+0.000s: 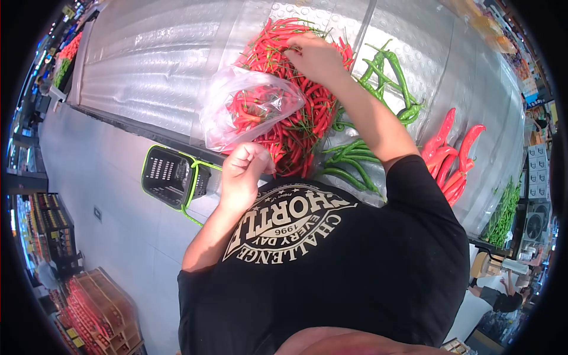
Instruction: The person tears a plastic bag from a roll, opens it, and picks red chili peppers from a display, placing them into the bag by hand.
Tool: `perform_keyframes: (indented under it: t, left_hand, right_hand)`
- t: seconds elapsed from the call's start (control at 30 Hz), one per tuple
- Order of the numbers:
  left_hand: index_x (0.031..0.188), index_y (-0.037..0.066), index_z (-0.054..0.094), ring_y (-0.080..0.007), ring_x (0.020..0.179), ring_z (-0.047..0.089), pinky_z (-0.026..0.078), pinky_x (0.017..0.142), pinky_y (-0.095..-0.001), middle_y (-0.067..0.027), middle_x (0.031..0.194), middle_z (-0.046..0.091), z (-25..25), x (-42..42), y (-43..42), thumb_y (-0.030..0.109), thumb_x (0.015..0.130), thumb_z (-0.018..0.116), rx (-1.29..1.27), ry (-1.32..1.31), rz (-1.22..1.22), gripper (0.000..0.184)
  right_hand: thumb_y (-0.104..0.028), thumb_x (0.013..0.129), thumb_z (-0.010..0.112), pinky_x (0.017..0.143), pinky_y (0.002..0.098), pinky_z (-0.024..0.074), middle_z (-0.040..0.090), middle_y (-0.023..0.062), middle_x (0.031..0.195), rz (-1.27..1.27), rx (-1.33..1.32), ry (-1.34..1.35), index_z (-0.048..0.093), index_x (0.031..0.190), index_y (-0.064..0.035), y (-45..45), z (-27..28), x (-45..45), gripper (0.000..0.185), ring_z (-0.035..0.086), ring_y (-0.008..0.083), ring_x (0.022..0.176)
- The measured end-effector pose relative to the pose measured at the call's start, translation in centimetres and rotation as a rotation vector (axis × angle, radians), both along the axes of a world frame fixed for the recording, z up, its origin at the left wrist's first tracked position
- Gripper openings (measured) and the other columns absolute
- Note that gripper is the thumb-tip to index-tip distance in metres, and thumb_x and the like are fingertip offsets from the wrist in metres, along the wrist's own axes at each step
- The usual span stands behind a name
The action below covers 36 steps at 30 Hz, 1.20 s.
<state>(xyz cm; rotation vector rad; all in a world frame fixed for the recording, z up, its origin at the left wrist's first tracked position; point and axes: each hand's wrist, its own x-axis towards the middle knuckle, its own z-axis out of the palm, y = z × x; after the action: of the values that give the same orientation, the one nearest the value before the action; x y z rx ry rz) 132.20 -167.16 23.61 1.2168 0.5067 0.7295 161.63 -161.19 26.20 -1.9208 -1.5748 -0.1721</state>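
Note:
A large heap of thin red chili peppers (322, 112) with green stems lies on the metal display counter. On its near left part rests a clear plastic bag (216, 121) with red chilies inside or seen through it. My left hand (241, 168) is closed at the bag's near lower edge and appears to grip the plastic. Over the far part of the heap, my right hand (316, 56) has its fingers bent and pressed together among the chilies. What sits between those fingertips is hidden.
Green peppers (399, 77) lie right of the heap, with more long green peppers (352, 160) nearer me. Larger red peppers (452, 157) are farther right. A black shopping basket (168, 174) with a lime-green rim stands left of me, below the counter's edge. Crates (97, 313) stand behind left.

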Motion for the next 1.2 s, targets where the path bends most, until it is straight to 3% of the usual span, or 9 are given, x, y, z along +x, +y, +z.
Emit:
perform_keyframes:
  t: [0.23,0.43,0.73,0.8,0.87,0.93,0.97,1.03,1.2]
  left_hand:
    - [0.09,0.004,0.057,-0.008,0.071,0.058,0.048,0.068,-0.0238,-0.0023,0.079,0.063,-0.1,0.3,0.0,0.004,0.096,0.055,0.019,0.006,-0.022,0.007]
    - [0.09,0.004,0.057,-0.008,0.072,0.059,0.049,0.069,-0.0236,-0.0022,0.079,0.063,0.0,0.2,0.0,0.004,0.096,0.055,0.026,0.029,-0.015,0.006]
    - [0.091,0.003,0.058,-0.0082,0.071,0.059,0.049,0.069,-0.0237,-0.0024,0.079,0.064,-0.3,0.1,0.2,0.004,0.096,0.055,0.033,0.017,-0.003,0.006]
    - [0.091,0.003,0.058,-0.0083,0.071,0.059,0.049,0.069,-0.0238,-0.0024,0.079,0.064,-0.4,0.0,0.3,0.004,0.097,0.055,0.038,0.014,-0.004,0.006]
    - [0.092,0.003,0.058,-0.0086,0.071,0.059,0.048,0.069,-0.0241,-0.0028,0.078,0.064,-0.1,0.0,0.4,0.005,0.097,0.054,0.021,0.013,0.014,0.007]
    - [0.098,0.002,0.06,-0.0088,0.071,0.059,0.048,0.068,-0.0244,-0.0029,0.079,0.064,-0.3,0.1,0.6,0.005,0.097,0.053,0.003,0.004,0.016,0.008]
    - [0.103,0.001,0.06,-0.0088,0.071,0.059,0.048,0.068,-0.0247,-0.0028,0.079,0.064,0.0,0.2,0.7,0.005,0.097,0.053,0.01,0.011,0.029,0.01]
    - [0.122,-0.001,0.057,-0.0071,0.067,0.054,0.044,0.065,-0.0225,-0.002,0.076,0.061,0.8,0.5,0.6,0.01,0.099,0.051,0.038,0.035,0.064,0.026]
    - [0.134,-0.001,0.05,-0.0072,0.07,0.054,0.045,0.067,-0.0228,-0.0007,0.077,0.058,0.7,1.5,0.9,0.01,0.099,0.051,0.001,-0.004,0.164,0.037]
  right_hand:
    - [-0.035,0.084,0.063,0.092,0.0418,0.0494,0.065,0.0103,0.112,-0.103,-0.24,-0.19,0.068,0.11,-0.0122,4.4,-0.4,3.1,0.035,0.062,0.0293,0.106]
    - [-0.026,0.081,0.064,0.087,0.0419,0.0527,0.065,0.0171,0.108,-0.018,-0.327,-0.273,0.07,0.094,-0.0039,6.2,-0.1,2.0,0.026,0.064,0.0297,0.104]
    - [-0.031,0.092,0.048,0.085,0.0444,0.052,0.07,0.0127,0.096,-0.08,-0.391,-0.287,0.07,0.095,-0.0087,6.9,-0.7,4.0,0.031,0.067,0.0328,0.093]
    - [-0.031,0.092,0.047,0.082,0.0454,0.0511,0.07,0.0144,0.095,-0.055,-0.136,-0.148,0.07,0.094,-0.0071,5.6,-0.2,4.1,0.033,0.066,0.0347,0.092]
    - [-0.031,0.094,0.05,0.076,0.04,0.0514,0.07,0.01,0.086,-0.039,-0.159,0.042,0.069,0.091,-0.0057,3.3,1.3,3.3,0.031,0.067,0.0267,0.083]
    - [-0.028,0.095,0.055,0.068,0.0303,0.0492,0.068,0.003,0.079,0.154,-0.172,0.62,0.067,0.088,-0.0035,2.0,0.8,3.5,0.028,0.063,0.0137,0.075]
    - [-0.025,0.097,0.057,0.065,0.023,0.046,0.066,-0.0011,0.08,0.163,-0.202,0.625,0.066,0.088,-0.0021,-1.1,3.5,1.1,0.026,0.056,0.0058,0.072]
    - [-0.024,0.097,0.056,0.065,0.0226,0.0458,0.066,-0.0005,0.08,0.306,-0.22,0.75,0.066,0.089,-0.002,-4.4,2.8,-0.8,0.026,0.056,0.0063,0.071]
    - [-0.023,0.098,0.054,0.066,0.0216,0.0459,0.066,0.0,0.079,0.521,-0.402,1.09,0.066,0.09,-0.0035,-10.5,-0.1,-5.7,0.024,0.056,0.0066,0.07]
